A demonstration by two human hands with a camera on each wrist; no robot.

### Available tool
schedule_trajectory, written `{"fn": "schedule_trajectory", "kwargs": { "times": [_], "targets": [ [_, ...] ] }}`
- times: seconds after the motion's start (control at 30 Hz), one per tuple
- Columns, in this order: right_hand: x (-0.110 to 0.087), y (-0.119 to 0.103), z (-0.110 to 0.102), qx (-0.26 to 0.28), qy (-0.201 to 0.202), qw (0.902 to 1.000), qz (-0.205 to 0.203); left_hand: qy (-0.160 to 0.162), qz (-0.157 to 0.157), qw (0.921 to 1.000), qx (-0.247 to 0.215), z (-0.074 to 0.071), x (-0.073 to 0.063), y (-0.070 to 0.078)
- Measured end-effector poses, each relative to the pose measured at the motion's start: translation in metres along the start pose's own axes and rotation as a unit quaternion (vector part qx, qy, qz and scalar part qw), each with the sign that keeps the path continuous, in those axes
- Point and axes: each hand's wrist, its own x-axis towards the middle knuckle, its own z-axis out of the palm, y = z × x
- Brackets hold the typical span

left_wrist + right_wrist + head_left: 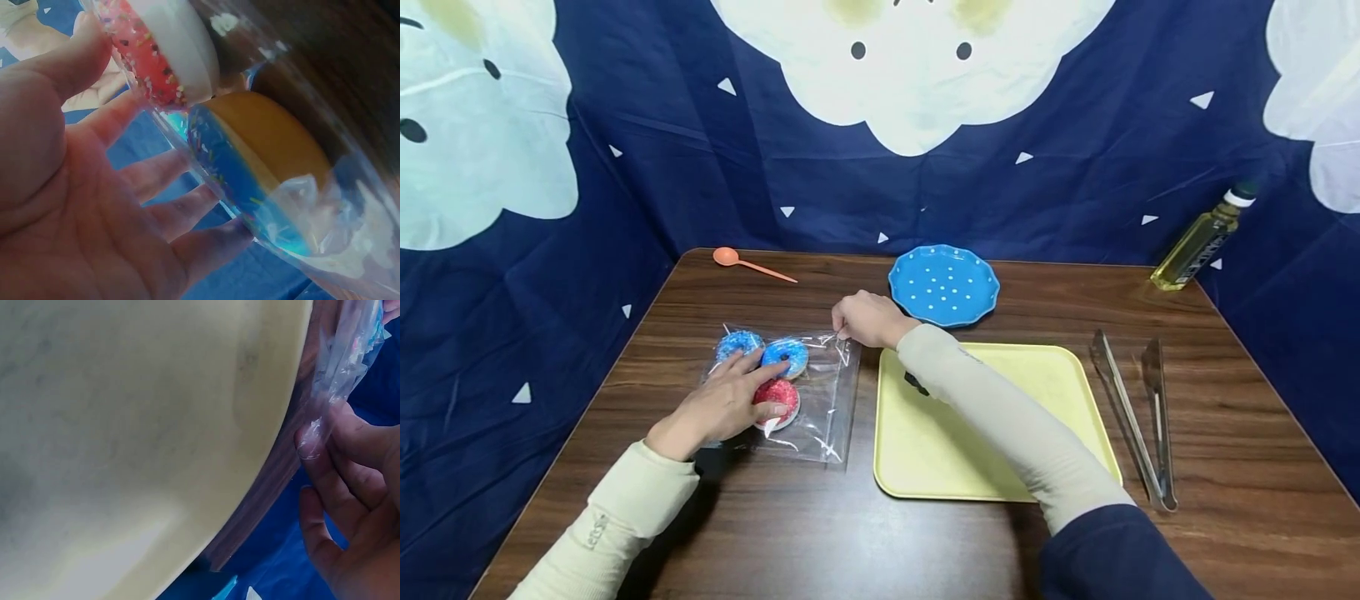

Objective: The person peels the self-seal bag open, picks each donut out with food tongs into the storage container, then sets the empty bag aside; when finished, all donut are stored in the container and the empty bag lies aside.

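A clear plastic bag (pixel 820 421) lies on the table with three toy donuts inside. Two have blue icing with sprinkles, one at the back left (pixel 739 342) and one beside it (pixel 790 353); the third is a red-iced donut (pixel 782 396) nearer the front. My left hand (pixel 718 406) rests on the bag with spread fingers over the donuts. In the left wrist view those fingers (pixel 181 212) lie straight against the plastic. My right hand (pixel 871 319) pinches the bag's far right corner between thumb and fingertips, as the right wrist view shows at the plastic corner (pixel 317 434).
To the right of the bag lies a yellow tray (pixel 925 454), partly under my right forearm. Behind it sits a blue dotted plate (pixel 943 287). Metal tongs (pixel 1126 408) lie right of the tray, an oil bottle (pixel 1198 242) stands far right, and an orange spoon (pixel 727 257) lies back left.
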Motion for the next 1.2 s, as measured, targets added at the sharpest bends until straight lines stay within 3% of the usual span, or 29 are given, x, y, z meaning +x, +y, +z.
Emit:
{"fn": "schedule_trajectory", "kwargs": {
  "times": [0.67, 1.0, 1.2],
  "targets": [
    [-0.015, 0.008, 0.001, -0.049, 0.017, 0.9985, -0.015, -0.008, 0.011, 0.9998, -0.011, 0.000, 0.003, -0.003],
    [-0.025, 0.011, 0.004, -0.041, 0.023, 0.9986, -0.025, -0.011, 0.019, 0.9997, -0.014, 0.000, -0.001, -0.011],
    [-0.030, 0.021, 0.004, -0.041, 0.025, 0.9988, -0.011, -0.008, 0.017, 0.9997, -0.014, 0.000, -0.003, -0.016]
  ]
}}
